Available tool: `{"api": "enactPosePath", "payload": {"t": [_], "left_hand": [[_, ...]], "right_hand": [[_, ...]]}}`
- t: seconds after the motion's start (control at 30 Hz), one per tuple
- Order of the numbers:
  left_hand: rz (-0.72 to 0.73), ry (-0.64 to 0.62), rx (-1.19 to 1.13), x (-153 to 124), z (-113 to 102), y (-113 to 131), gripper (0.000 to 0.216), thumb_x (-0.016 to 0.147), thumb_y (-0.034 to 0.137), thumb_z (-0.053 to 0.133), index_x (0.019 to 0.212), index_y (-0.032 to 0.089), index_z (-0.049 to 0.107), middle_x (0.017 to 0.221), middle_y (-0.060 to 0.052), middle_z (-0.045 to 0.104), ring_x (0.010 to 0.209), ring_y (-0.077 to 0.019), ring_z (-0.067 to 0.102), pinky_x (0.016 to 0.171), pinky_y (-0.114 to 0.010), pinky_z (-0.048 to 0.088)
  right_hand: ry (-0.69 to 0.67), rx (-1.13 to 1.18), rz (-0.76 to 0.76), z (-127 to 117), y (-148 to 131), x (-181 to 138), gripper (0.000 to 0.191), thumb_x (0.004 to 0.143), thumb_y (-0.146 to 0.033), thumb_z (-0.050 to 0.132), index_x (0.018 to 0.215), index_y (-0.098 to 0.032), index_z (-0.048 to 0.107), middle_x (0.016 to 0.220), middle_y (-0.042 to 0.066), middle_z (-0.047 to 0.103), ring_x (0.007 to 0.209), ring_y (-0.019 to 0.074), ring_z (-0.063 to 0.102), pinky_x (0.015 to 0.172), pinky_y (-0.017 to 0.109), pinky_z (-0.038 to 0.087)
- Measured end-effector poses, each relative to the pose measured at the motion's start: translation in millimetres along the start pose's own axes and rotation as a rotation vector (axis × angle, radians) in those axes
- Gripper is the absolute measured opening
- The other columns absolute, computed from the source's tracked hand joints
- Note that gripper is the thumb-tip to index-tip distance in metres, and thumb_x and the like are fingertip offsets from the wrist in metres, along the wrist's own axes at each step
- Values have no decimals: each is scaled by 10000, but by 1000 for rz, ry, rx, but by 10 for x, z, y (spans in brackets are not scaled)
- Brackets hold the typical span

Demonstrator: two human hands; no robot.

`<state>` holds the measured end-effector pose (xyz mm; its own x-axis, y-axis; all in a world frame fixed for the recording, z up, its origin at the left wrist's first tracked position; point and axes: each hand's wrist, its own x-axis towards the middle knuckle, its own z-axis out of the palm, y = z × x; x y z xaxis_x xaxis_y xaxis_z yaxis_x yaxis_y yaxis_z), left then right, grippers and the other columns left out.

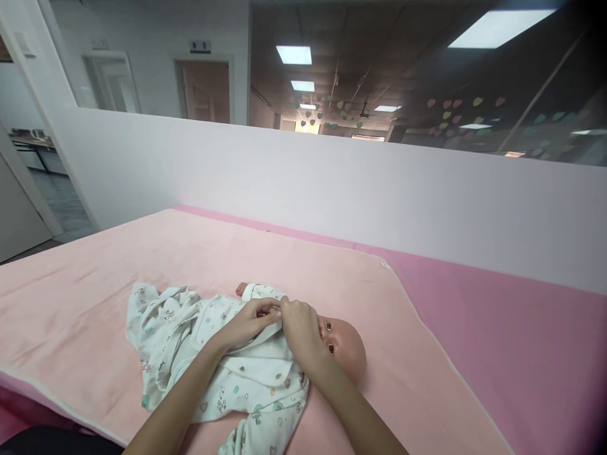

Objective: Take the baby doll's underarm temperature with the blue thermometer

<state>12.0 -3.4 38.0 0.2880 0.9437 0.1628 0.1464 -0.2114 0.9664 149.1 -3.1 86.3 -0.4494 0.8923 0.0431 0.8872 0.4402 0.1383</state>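
A baby doll lies on its back with its head to the right, its lower face hidden by my right hand. It wears a white printed baby onesie with snap buttons along the front flap. My left hand pinches the cloth edge at the upper chest. Close beside it, my right hand is closed at the collar, just below the doll's chin, its fingertips meeting those of the left. The exact snap or edge between the fingers is hidden. One small doll hand pokes out of the far sleeve.
A peach mat lies under the doll, over a pink surface. Behind runs a low white wall with glass above it. At the left a doorway opens onto another room with a table.
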Motion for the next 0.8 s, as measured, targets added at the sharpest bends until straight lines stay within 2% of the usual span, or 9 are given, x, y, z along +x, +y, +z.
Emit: {"api": "enactPosePath", "payload": {"t": [0.1, 0.17, 0.23, 0.3, 0.4, 0.5, 0.67, 0.73, 0.8], "left_hand": [[-3, 139, 269, 123, -97, -19, 306, 872, 321, 421, 1024, 152, 625, 914, -64, 659, 832, -191, 602, 799, -324, 460], [41, 244, 584, 239, -158, -77, 325, 806, 167, 437, 1094, 183, 586, 1100, -76, 616, 1011, -220, 552, 910, -375, 409], [69, 241, 896, 349, -194, -168, 504, 692, 54, 466, 1164, 212, 543, 1284, -79, 512, 1204, -248, 420, 1027, -447, 284], [33, 138, 1046, 425, -201, -269, 561, 653, 25, 459, 1169, 230, 534, 1276, -75, 522, 1234, -253, 396, 1060, -514, 179], [-21, 83, 1075, 449, -191, -362, 499, 673, 55, 443, 1121, 242, 557, 1065, -59, 635, 1094, -245, 518, 1045, -564, 128], [32, 199, 1103, 392, -190, -326, 421, 673, 91, 460, 1046, 233, 595, 961, -58, 654, 1002, -246, 553, 1042, -552, 107], [154, 386, 1009, 278, -200, -139, 501, 589, 127, 518, 1080, 201, 582, 833, -43, 642, 865, -230, 569, 972, -460, 266], [164, 367, 933, 250, -204, -95, 543, 552, 112, 516, 1083, 196, 590, 805, -32, 633, 816, -213, 571, 875, -379, 363], [145, 291, 845, 231, -215, -73, 547, 533, 99, 509, 1060, 201, 612, 830, -28, 640, 799, -201, 576, 765, -307, 408]], "right_hand": [[-4, 15, -21, 23, 29, 6, 218, 816, 17, 438, 892, -139, 569, 751, 93, 665, 764, 192, 676, 588, 215, 475], [0, 23, -40, 46, 37, 5, 227, 793, 30, 444, 862, -143, 574, 752, 89, 666, 759, 207, 677, 574, 231, 479], [16, 27, -51, 64, 39, 3, 238, 782, 36, 434, 839, -146, 576, 746, 86, 665, 755, 220, 677, 566, 246, 481], [26, 25, -53, 70, 39, 0, 233, 781, 28, 430, 827, -147, 577, 737, 88, 664, 755, 226, 677, 567, 252, 481], [22, 17, -60, 61, 39, -8, 224, 770, 24, 441, 822, -147, 576, 721, 87, 662, 747, 220, 677, 563, 241, 475], [30, 9, -69, 43, 31, -23, 251, 748, 50, 434, 832, -146, 566, 697, 71, 656, 711, 216, 676, 544, 244, 470], [30, -14, -47, 29, -7, -54, 263, 744, 60, 440, 872, -143, 548, 676, 58, 649, 654, 214, 667, 515, 253, 458], [35, -14, -63, 30, -23, -63, 251, 750, 46, 459, 884, -147, 546, 698, 58, 654, 661, 209, 665, 519, 246, 450], [34, -7, -74, 26, -30, -67, 241, 762, 31, 467, 891, -154, 552, 716, 59, 658, 677, 205, 662, 523, 238, 436]]}}
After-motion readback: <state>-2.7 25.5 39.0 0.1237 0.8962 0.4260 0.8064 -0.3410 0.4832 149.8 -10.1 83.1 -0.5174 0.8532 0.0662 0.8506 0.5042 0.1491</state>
